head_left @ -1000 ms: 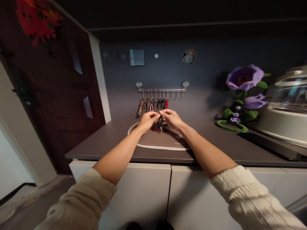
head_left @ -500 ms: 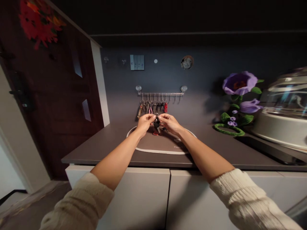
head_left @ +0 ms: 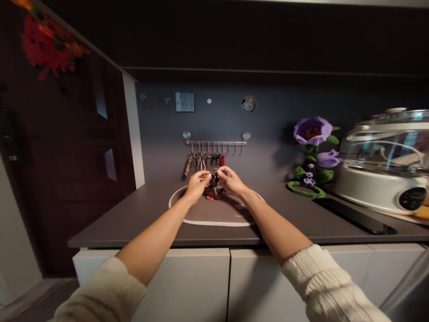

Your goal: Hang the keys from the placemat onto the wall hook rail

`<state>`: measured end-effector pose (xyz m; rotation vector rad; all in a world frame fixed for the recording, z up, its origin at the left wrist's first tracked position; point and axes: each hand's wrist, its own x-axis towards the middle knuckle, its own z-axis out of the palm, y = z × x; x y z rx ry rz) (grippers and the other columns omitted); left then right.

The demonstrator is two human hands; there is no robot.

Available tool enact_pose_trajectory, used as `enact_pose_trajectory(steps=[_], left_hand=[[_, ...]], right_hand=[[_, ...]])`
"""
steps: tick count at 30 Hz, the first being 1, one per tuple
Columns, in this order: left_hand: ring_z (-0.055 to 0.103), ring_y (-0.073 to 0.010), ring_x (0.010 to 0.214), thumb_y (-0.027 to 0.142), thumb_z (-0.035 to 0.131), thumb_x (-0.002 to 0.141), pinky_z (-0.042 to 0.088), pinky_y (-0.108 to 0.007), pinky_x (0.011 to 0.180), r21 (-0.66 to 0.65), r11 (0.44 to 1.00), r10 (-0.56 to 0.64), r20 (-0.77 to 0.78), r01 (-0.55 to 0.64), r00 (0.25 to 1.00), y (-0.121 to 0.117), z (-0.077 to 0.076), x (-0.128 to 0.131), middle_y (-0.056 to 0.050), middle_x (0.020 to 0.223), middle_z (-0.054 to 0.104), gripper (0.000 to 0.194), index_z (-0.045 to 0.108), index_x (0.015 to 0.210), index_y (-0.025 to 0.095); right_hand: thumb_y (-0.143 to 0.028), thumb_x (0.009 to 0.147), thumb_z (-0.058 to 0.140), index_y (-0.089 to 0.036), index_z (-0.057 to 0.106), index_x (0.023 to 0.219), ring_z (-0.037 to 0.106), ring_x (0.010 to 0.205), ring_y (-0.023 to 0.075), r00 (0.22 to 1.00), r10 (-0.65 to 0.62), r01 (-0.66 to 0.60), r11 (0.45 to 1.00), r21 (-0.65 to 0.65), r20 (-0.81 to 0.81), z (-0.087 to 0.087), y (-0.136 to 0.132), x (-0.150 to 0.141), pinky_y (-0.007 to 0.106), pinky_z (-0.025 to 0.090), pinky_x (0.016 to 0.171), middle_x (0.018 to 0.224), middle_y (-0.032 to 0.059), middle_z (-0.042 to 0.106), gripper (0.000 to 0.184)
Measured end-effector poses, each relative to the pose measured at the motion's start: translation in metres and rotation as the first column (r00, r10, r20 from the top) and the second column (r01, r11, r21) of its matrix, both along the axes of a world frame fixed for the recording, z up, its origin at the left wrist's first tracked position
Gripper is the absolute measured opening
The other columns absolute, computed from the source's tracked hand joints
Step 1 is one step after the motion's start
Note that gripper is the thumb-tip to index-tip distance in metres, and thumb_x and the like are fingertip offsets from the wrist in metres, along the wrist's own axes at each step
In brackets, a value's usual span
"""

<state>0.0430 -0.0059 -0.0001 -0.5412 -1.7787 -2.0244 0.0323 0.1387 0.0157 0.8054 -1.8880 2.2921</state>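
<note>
Between my two hands hangs a bunch of keys [head_left: 213, 183] on a metal ring, held up over a brown mat with a pale rim [head_left: 214, 222]. My left hand [head_left: 198, 184] pinches the ring's left side between thumb and finger. On the other side, my right hand [head_left: 230, 180] is closed on the ring too. A red tag [head_left: 210, 196] dangles below the keys. Behind my hands, a clear hook rail [head_left: 216, 143] is fixed to the wall, with several key sets [head_left: 202, 162] hanging along its left and middle hooks.
Purple crocheted flowers [head_left: 313, 132] with a green ring base stand on the right of the counter [head_left: 110, 219]. A black phone-like slab [head_left: 355, 216] lies before a white appliance with a clear dome [head_left: 375, 183]. A dark door [head_left: 80, 188] is at left; an overhead cabinet [head_left: 234, 40] hangs above.
The view has tilted up and turned slightly right, so the rail and wall sit lower and further left. Both hands keep their hold on the key ring.
</note>
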Motion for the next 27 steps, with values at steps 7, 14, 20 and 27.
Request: enact_pose_trajectory(steps=[7,14,20,27], left_hand=[[0.051,-0.0125,0.062,0.027,0.058,0.071,0.038,-0.023,0.064,-0.209,0.942,0.224,-0.198,-0.264,0.954,-0.003,-0.006,-0.003,-0.002,0.066,0.061,0.013,0.062,0.065,0.016],[0.043,-0.0122,0.056,0.029,0.053,0.073,0.032,-0.023,0.059,-0.349,0.816,0.322,-0.388,-0.461,0.863,-0.004,-0.013,-0.003,-0.001,0.055,0.051,0.024,0.055,0.052,0.018],[0.047,-0.0122,0.06,0.028,0.045,0.079,0.032,-0.024,0.059,-0.492,0.652,0.405,-0.416,-0.577,0.814,-0.003,-0.02,-0.013,-0.002,0.059,0.054,0.027,0.055,0.056,0.017],[0.048,-0.0116,0.059,0.028,0.045,0.08,0.033,-0.023,0.059,-0.518,0.631,0.389,-0.432,-0.577,0.813,0.001,-0.022,-0.015,-0.001,0.06,0.055,0.027,0.054,0.057,0.017]], right_hand=[[-0.041,0.054,0.073,-0.021,0.045,0.075,0.055,0.065,0.0106,0.994,-0.078,0.088,0.988,-0.127,0.078,0.001,0.009,-0.006,0.023,0.042,0.058,0.069,-0.0042,0.055,0.041],[-0.03,0.063,0.067,-0.018,0.045,0.068,0.051,0.055,0.0065,0.97,-0.2,0.226,0.953,-0.2,0.141,0.023,0.025,-0.028,0.021,0.043,0.056,0.061,-0.0048,0.053,0.026],[-0.012,0.076,0.047,-0.016,0.045,0.065,0.046,0.044,0.005,0.931,-0.322,0.351,0.919,-0.178,0.173,0.054,0.033,-0.049,0.02,0.043,0.051,0.052,-0.0046,0.05,0.012],[-0.009,0.078,0.042,-0.015,0.047,0.063,0.045,0.039,0.0059,0.88,-0.413,0.454,0.876,-0.161,0.236,0.071,0.029,-0.069,0.019,0.041,0.045,0.047,-0.004,0.049,0.017]])
